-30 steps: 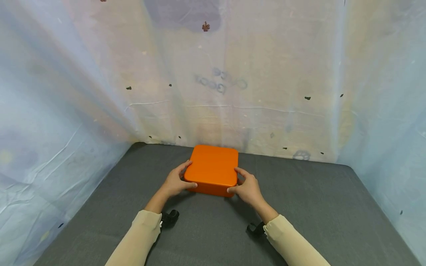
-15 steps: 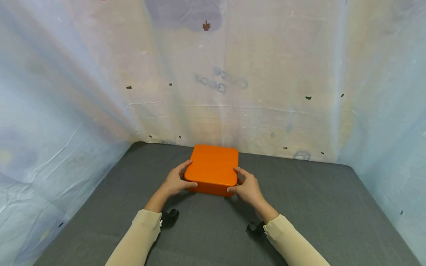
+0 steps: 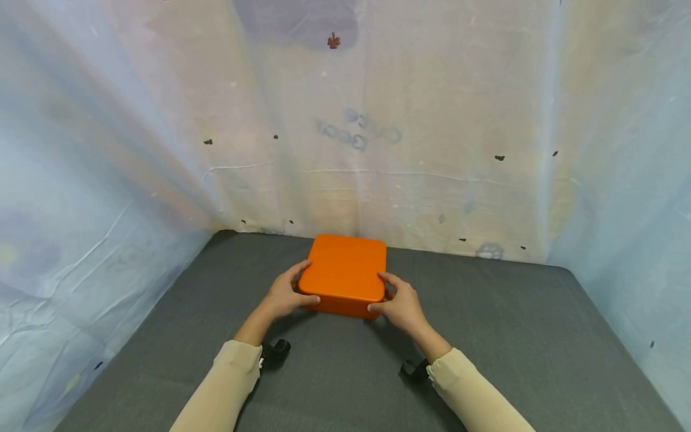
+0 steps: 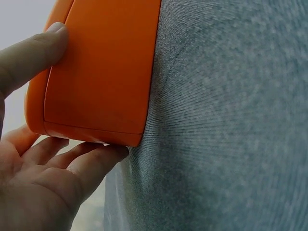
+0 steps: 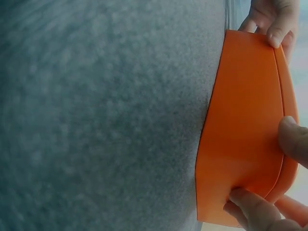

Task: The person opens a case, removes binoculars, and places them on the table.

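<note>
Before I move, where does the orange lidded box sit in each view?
Head: orange lidded box just below centre, between both hands.
Left wrist: upper left, cut off by the top edge.
Right wrist: right side, spanning most of the height.
Shared landmark: left hand, touching the box.

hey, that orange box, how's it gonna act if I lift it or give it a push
The orange box looks stiff, with no dents showing at the fingers. Its glossy top suggests it could be slippery. Low and wide on the gray surface, it would probably slide rather than tip or roll.
</note>
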Tool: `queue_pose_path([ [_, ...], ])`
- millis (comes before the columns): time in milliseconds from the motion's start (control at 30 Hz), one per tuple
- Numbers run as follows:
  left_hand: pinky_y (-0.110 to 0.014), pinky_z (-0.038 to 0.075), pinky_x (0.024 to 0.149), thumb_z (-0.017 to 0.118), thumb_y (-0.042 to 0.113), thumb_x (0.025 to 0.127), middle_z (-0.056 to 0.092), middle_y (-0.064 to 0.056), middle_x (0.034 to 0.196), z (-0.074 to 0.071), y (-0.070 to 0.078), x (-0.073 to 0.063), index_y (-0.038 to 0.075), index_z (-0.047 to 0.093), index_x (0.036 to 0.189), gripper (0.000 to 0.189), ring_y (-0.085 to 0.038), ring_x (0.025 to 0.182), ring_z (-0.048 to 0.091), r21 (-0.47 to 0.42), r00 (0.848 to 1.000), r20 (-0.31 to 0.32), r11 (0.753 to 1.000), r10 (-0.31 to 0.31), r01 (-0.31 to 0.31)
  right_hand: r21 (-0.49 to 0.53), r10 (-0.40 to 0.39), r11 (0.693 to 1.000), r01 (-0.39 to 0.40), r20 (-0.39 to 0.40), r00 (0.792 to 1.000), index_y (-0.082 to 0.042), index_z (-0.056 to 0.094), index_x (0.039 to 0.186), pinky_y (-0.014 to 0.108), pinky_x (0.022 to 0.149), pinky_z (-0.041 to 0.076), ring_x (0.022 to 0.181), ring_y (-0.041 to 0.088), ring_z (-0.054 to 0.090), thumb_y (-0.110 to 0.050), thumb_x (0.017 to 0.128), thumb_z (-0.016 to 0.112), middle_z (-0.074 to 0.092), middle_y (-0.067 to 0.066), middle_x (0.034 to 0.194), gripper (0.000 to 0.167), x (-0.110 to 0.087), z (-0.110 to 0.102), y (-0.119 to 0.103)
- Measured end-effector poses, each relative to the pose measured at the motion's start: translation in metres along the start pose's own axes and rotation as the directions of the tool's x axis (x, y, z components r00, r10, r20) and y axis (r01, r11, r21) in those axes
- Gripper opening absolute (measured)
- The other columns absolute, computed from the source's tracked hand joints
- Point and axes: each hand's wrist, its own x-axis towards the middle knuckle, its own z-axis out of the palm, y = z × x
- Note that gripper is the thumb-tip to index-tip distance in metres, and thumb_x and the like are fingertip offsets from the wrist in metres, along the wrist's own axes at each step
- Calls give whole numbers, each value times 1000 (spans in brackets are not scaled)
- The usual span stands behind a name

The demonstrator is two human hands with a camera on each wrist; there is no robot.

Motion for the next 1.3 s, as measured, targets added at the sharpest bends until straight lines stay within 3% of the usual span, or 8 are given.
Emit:
queue_pose_path([
  [267, -51, 42, 105, 82, 17, 77, 20, -9, 161, 1, -1, 0, 18, 31, 152, 90, -37, 139, 38, 0, 1000, 5, 1000, 15, -15, 16, -2, 1000, 2, 3, 1000, -17, 47, 144, 37, 88, 56, 127, 33, 54, -3, 72, 82, 41, 12, 151, 82, -1, -2, 1],
  [767, -49, 43, 105, 83, 18, 75, 21, -3, 161, 1, 2, -2, 22, 32, 152, 93, -34, 140, 38, -3, 1000, -3, 1000, -14, 14, 12, -34, 999, 34, 22, 999, -16, 46, 145, 37, 90, 55, 128, 32, 52, -5, 74, 82, 43, 12, 150, 81, -2, -3, 3],
  [1000, -51, 41, 107, 82, 19, 77, 19, -6, 162, 1, 1, -2, 19, 30, 153, 92, -37, 140, 36, 4, 1000, 8, 1000, 9, -9, -6, -42, 999, 43, 26, 999, -15, 46, 145, 37, 89, 55, 127, 33, 53, -7, 74, 82, 40, 11, 151, 79, -2, -5, 3],
  [1300, -51, 39, 109, 84, 20, 75, 20, -4, 162, 0, 1, -2, 20, 31, 152, 94, -35, 141, 36, -8, 1000, 8, 1000, -6, 6, -15, -43, 999, 43, 31, 999, -16, 46, 145, 37, 87, 56, 126, 34, 53, -8, 75, 82, 39, 11, 152, 79, -2, -5, 3],
])
